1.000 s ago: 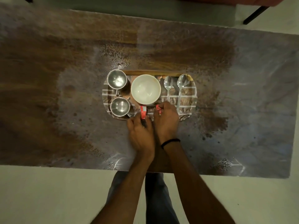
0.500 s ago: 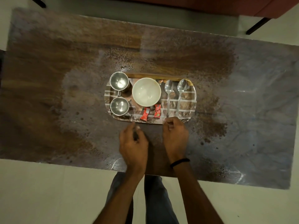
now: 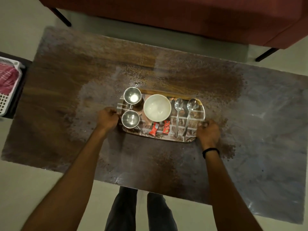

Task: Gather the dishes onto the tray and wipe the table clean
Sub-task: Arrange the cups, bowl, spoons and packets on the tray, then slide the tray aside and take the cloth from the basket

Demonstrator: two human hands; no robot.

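The loaded tray [image 3: 166,138] sits at the middle of the table [image 3: 250,114], long axis running 9 to 3 o'clock, the left hand [image 3: 107,118] gripping its 9 o'clock rim with curled fingers, the right hand [image 3: 208,130] likewise at its 4 o'clock corner

Both arms are reaching forward, spreading out to either side of the tray [image 3: 168,139]. The left hand [image 3: 107,118] is curling its fingers round the tray's left end, and the right hand [image 3: 208,130] is gripping its near right corner, knuckles facing up on both.
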